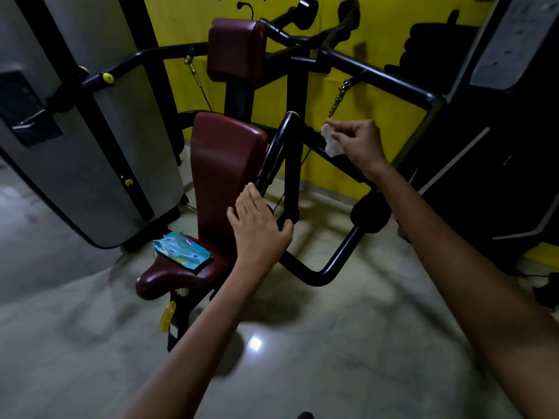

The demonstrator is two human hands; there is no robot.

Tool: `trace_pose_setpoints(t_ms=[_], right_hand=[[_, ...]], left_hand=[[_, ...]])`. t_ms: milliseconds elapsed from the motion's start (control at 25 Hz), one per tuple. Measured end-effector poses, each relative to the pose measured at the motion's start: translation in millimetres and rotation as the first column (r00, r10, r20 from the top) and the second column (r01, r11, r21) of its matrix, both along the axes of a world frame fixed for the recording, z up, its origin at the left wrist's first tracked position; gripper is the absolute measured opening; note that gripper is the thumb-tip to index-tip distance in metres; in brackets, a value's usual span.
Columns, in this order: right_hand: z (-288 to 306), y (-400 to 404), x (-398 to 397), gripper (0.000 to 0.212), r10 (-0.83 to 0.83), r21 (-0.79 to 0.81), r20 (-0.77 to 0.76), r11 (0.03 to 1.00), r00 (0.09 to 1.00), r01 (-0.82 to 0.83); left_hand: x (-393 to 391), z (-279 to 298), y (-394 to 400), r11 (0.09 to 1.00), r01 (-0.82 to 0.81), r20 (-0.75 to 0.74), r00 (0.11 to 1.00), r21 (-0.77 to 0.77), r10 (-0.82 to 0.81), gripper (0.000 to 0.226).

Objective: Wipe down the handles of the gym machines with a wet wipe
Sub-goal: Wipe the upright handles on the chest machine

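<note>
two hands (pixel 257 228), one wipe (pixel 331 142), one wipe pack (pixel 181 251)

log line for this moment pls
right hand: holds wipe on handle | left hand: open, by backrest | wipe pack: on seat

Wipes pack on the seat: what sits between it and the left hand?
In the head view, only the maroon backrest pad lies between the wipes pack and the left hand; its lower part fills that stretch.

I see the machine's maroon seat (pixel 169 275) bearing a blue pack of wipes (pixel 181 251) near its back edge. The machine itself stands on a glossy pale tiled floor (pixel 302 343).
</note>
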State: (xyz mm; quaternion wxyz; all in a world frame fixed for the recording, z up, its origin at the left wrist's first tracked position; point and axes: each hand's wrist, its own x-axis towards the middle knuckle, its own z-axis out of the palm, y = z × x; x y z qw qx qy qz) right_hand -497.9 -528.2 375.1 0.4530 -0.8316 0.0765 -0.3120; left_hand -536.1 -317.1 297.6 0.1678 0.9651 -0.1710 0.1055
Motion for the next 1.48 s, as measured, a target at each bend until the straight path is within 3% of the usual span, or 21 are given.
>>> trace_pose_setpoints(t_ms=[160,280,360,560,760,840,960,1120,1360,1480], right_hand=[[-8.7,-22.8,-19.6,0.03,-0.129,-0.242,0.104,0.959,0.986,0.151],[-29.9,-32.4,-24.6,0.026,-0.06,-0.488,-0.134,0.873,0.989,-0.013],[-45.2,-36.5,-29.8,0.034,-0.026,-0.574,-0.268,0.807,0.963,-0.138],[-43.4,-36.3,-14.7,0.035,-0.033,-0.484,-0.218,0.871,0.975,-0.078],[-45.8,-37.9,-17.4,0.04,-0.001,-0.509,-0.288,0.848,0.958,-0.151],[-53.4,-45.3,-34.8,0.042,0.002,-0.531,-0.305,0.829,0.952,-0.172],[-50.2,-48.1,-34.4,0.041,-0.012,-0.574,-0.29,0.802,0.957,-0.164],[-35.8,-50.8,-13.7,0.038,0.004,-0.446,-0.281,0.885,0.96,-0.135],[-58.2,-50.5,-43.1,0.038,-0.001,-0.523,-0.282,0.839,0.959,-0.153],[-48.6,-45.7,-32.3,0.041,-0.046,-0.463,-0.239,0.883,0.97,-0.072]], left_hand=[[0.4,7.7,-20.4,0.984,0.166,0.161,0.972,0.063,-0.174,0.09],[10.6,12.7,-43.1,0.967,0.218,0.131,0.963,0.133,-0.235,0.089],[21.3,15.8,-54.4,0.957,0.237,0.114,0.959,0.166,-0.258,0.087],[55.7,29.4,-77.7,0.901,0.34,0.047,0.93,0.27,-0.365,0.088],[92.6,36.9,-98.5,0.911,0.404,-0.003,0.914,0.082,-0.405,0.093],[97.0,28.7,-102.1,0.912,0.409,0.045,0.911,0.029,-0.41,0.095],[99.7,13.7,-104.2,0.93,0.359,0.17,0.914,0.079,-0.367,0.1],[99.1,5.1,-112.9,0.944,0.31,0.19,0.926,0.118,-0.327,0.101],[111.0,7.8,-114.2,0.933,0.299,0.277,0.896,0.2,-0.347,0.096],[116.1,13.7,-115.1,0.924,0.337,0.281,0.882,0.182,-0.378,0.088]])
